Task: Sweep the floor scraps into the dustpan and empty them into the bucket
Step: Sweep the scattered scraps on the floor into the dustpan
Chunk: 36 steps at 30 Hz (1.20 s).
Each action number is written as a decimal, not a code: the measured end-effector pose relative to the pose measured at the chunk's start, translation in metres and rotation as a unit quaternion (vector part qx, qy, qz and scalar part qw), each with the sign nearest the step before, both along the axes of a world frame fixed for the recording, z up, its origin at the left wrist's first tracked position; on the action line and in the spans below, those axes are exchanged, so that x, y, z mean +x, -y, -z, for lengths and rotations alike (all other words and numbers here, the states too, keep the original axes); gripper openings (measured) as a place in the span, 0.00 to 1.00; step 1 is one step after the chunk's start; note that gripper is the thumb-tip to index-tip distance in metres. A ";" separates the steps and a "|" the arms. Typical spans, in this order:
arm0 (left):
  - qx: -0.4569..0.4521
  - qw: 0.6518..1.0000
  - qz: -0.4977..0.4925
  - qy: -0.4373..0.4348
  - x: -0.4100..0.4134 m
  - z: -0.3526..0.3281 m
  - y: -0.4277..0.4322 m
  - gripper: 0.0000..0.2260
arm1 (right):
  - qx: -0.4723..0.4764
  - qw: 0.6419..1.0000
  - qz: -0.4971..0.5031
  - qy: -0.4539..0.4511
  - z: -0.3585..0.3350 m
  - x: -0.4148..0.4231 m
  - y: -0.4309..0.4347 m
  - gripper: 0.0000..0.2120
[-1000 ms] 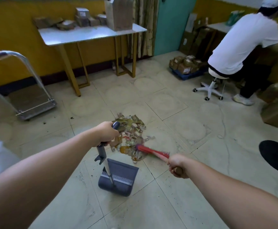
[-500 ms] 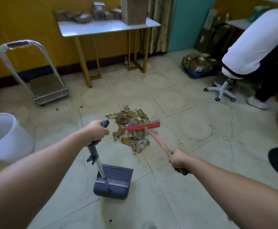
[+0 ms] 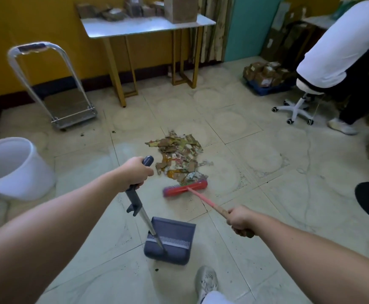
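Your broom (image 3: 185, 188) is dragging scraps (image 3: 179, 153) toward 6 o'clock; left hand (image 3: 135, 172) is gripping dustpan (image 3: 172, 236), right hand (image 3: 239, 220) broom; keep it flat.

The left hand (image 3: 135, 172) grips the upright handle of the grey dustpan (image 3: 170, 240), which sits on the tiled floor (image 3: 256, 216). The right hand (image 3: 239, 220) holds the red broom (image 3: 185, 188), its head at the near edge of the scrap pile (image 3: 179, 156). A white bucket (image 3: 12, 170) stands at the left.

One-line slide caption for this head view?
Sweeping: left hand grips the dustpan handle, right hand the red broom at the near edge of the scraps; bucket stands left.
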<state>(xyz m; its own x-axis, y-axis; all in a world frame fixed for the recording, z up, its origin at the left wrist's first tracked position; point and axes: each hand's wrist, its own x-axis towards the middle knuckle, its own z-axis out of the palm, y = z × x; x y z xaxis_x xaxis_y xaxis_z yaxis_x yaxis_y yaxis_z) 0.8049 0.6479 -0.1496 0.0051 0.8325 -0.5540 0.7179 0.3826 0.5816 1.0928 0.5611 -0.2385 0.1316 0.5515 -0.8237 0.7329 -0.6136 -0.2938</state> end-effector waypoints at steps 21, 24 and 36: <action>0.020 0.996 -0.087 -0.032 0.055 -0.015 -0.081 0.04 | 0.087 0.995 -0.033 -0.040 -0.037 0.068 -0.154 0.11; 0.032 0.995 -0.086 -0.036 0.060 -0.016 -0.096 0.06 | 0.096 0.994 -0.022 -0.036 -0.040 0.079 -0.167 0.11; 0.021 0.999 -0.036 -0.017 0.064 0.004 -0.185 0.05 | 0.077 0.993 0.086 -0.025 -0.017 0.081 -0.232 0.11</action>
<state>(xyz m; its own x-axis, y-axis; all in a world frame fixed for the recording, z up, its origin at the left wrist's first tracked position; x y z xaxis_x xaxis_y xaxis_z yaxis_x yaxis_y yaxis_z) 0.8687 0.8327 -0.1538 -0.0731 0.8527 -0.5172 0.7093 0.4090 0.5741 1.1743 0.7932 -0.2211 0.1951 0.6451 -0.7388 0.6038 -0.6726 -0.4279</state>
